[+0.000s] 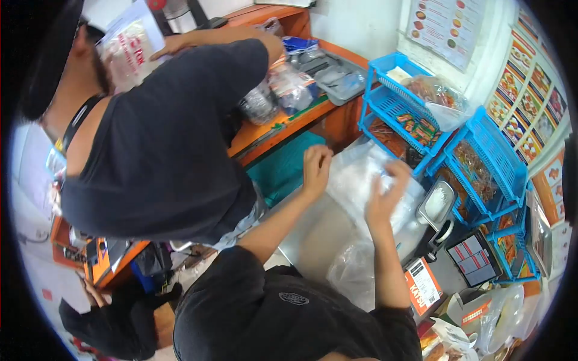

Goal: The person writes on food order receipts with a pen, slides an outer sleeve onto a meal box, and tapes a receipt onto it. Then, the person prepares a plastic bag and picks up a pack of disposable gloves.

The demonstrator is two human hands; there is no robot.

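My left hand [317, 171] is above the left edge of a pile of clear plastic bags [355, 180]; its fingers are curled in, and whatever they may hold is hidden. Over the right part of the same pile is my right hand [385, 195], slightly blurred, with thumb and fingers apart and nothing visible between them. The bags lie on a metal tabletop [313, 231]. Another crumpled clear bag [352, 265] rests closer to my body, beside my right forearm.
Blue plastic racks [400, 99] hold packets behind the table. A metal container with white contents [436, 203], a dark tablet [472, 259] and an orange-white box [421, 283] stand to the right. A co-worker in a dark shirt [162, 138] stands close on the left, holding a printed bag [127, 57].
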